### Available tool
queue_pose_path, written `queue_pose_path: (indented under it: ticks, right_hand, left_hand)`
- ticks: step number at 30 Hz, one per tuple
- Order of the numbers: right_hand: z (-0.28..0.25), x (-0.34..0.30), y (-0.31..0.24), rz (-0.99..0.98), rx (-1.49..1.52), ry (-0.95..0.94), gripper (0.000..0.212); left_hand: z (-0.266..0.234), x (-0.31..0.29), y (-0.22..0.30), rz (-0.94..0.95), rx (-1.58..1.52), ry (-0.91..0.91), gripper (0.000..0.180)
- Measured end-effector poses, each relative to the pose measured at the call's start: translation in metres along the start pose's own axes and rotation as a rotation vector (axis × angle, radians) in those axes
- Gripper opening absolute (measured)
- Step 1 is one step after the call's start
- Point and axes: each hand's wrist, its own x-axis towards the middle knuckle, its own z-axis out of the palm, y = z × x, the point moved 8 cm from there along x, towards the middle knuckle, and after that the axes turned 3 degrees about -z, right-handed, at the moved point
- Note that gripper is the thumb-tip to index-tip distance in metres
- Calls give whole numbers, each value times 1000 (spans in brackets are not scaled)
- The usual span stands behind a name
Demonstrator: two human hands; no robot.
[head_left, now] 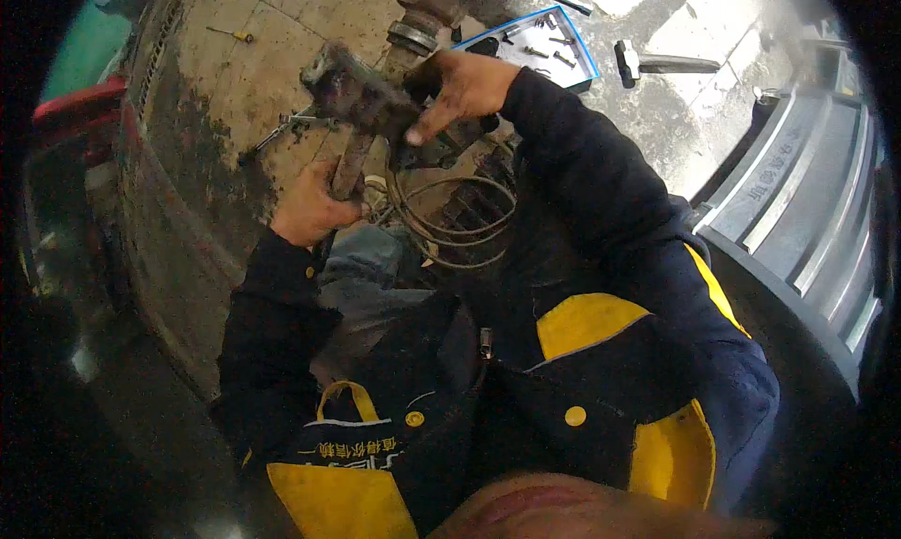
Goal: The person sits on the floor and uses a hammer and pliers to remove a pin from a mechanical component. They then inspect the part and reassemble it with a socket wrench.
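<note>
A heavy T-shaped piece [361,93], greasy and dark, with a thick block across a round shaft, is tilted in front of me. My left hand [314,204] is closed around the lower shaft. At the block's right end my right hand [469,87] is closed, thumb on the near side; its fingertips are partly hidden. Just beyond stands a rusty round metal part [413,34] with a ringed collar. Below the hands lie loops of thin hose or cable [450,229], beside a dark ribbed part [474,206].
A blue-edged tray [587,70] holds several bolts, with a hammer [671,63] to its right. A dark rod [568,3] lies beyond it. On the stained floor at left are a yellow-handled screwdriver [235,34] and a metal tool [277,136]. Grey panels [793,178] stand at right.
</note>
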Motion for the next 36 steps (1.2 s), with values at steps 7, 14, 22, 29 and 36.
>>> queue_pose_path:
  ticks: [7, 14, 22, 29, 36]
  right_hand:
    - [-30, -19, -7, 201, 211, 16, 74]
    - [-17, -5, -9, 84, 353, 120, 86]
    - [-11, -1, -25, -279, 192, 288, 77]
    - [7, -1, -8, -56, 84, 164, 72]
    - [17, 7, 2, -23, 8, 93, 61]
  left_hand:
    - [-1, -5, 34, -32, -162, -132, 58]
    - [-15, 1, 31, -29, 123, 33, 54]
    - [-2, 27, 3, -93, 12, 40, 46]
    - [17, 18, 63, 213, -219, -13, 35]
    - [3, 24, 62, 84, -335, 75, 42]
